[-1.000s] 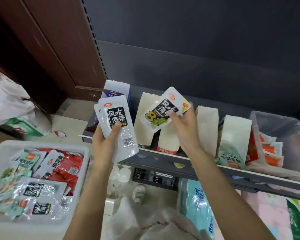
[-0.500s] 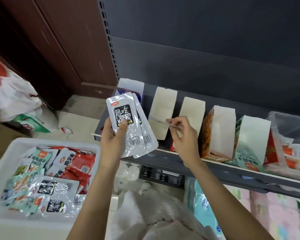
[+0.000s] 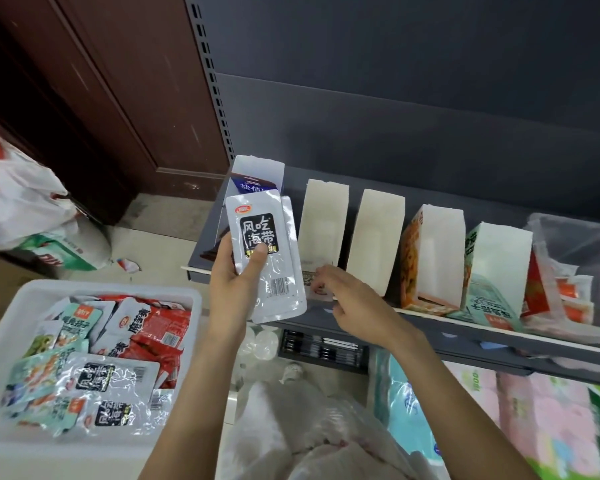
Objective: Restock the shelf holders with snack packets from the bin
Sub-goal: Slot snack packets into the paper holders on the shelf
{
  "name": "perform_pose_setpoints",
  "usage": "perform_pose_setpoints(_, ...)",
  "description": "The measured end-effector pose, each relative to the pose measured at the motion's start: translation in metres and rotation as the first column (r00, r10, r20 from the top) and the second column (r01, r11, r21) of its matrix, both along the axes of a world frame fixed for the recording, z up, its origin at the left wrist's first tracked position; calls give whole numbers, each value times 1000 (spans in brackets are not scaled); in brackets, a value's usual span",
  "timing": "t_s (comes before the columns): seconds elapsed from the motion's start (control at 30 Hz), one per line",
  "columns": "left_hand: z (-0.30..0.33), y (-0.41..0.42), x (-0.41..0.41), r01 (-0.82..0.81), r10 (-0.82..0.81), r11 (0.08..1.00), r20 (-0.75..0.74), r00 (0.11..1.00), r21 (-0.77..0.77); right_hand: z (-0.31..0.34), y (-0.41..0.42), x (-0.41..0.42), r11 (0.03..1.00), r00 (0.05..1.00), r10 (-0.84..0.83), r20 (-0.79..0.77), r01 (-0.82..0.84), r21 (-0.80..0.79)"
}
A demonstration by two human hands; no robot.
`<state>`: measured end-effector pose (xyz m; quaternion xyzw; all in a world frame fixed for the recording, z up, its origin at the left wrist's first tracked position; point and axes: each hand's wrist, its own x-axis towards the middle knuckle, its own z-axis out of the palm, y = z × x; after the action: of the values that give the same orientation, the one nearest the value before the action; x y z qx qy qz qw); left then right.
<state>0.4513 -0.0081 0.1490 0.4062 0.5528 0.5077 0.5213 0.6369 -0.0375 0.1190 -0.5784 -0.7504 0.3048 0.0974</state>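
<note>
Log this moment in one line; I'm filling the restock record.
left hand: holds seaweed packets | right hand: empty, at second holder front | bin: still stocked

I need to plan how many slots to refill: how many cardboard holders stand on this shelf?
5, in a row: blue-printed holder behind the left hand's packets, two plain ones, an orange-printed one, a green-printed one. More may be hidden beyond the frame's right edge.

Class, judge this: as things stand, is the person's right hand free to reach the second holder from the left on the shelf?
Probably yes: the right hand looks empty at the front of that holder, nothing between.
</note>
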Motion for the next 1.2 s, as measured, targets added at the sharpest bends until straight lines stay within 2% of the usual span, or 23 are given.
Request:
perform_pose_setpoints(0.07, 2, -1, 5, 19, -16, 998, -51, 999, 66, 19, -2, -2, 988, 986, -111, -122, 123, 95)
perform_pose_setpoints(0.13, 4, -4, 11, 70, -29, 979, -214, 976, 189, 42, -3, -10, 927, 879, -279, -386, 352, 132)
perform_pose_setpoints(0.2, 4, -6, 21, 154, -12, 937, -411, 912, 314, 65, 0, -22, 893, 727, -370, -579, 449, -7)
perform_pose_setpoints(0.27, 2, -9, 33, 255, 35, 873, -574, 818, 415, 77, 5, -31, 882, 630, -436, -643, 440, -168)
perform_pose_setpoints(0.37, 2, -13, 47, 365, 49, 817, -685, 727, 446, 77, 7, -31, 837, 498, -493, -713, 495, -233)
perform_pose_setpoints(0.43, 5, -13, 48, 447, -62, 801, -688, 723, 398, 74, 6, -25, 814, 417, -504, -757, 522, -254)
perform_pose_setpoints(0.53, 11, -12, 44, 565, -216, 758, -693, 688, 325, 70, 5, -13, 786, 380, -527, -760, 558, -266)
perform_pose_setpoints(0.6, 16, -5, 41, 555, -263, 772, -639, 722, 310, 69, 6, -7, 781, 386, -522, -760, 576, -243)
perform_pose_setpoints(0.7, 25, 15, 36, 465, -223, 834, -590, 776, 296, 71, 7, 3, 786, 395, -497, -773, 582, -208)
perform_pose_setpoints(0.77, 32, 30, 33, 480, -322, 859, -537, 779, 180, 75, 9, 8, 792, 410, -471, -781, 586, -170)
perform_pose_setpoints(0.83, 37, 46, 33, 547, -448, 830, -459, 767, 105, 77, 12, 15, 781, 425, -457, -781, 612, -123)
perform_pose_setpoints(0.9, 39, 62, 31, 511, -439, 846, -344, 830, 155, 77, 13, 24, 732, 385, -469, -795, 673, -106)
perform_pose_setpoints(0.97, 38, 78, 30, 387, -349, 904, -209, 913, 183, 76, 11, 36, 664, 292, -486, -823, 737, -130)
perform_pose_setpoints(1.0, 36, 86, 30, 354, -317, 918, -203, 926, 181, 76, 10, 41, 630, 251, -491, -834, 763, -142)
perform_pose_setpoints(1.1, 22, 99, 38, 416, -337, 895, -366, 867, 162, 77, 8, 53, 536, 151, -488, -859, 829, -159)
perform_pose_setpoints(1.2, 4, 97, 46, 550, -398, 829, -584, 707, 101, 79, 10, 59, 484, 33, -448, -893, 849, -212)
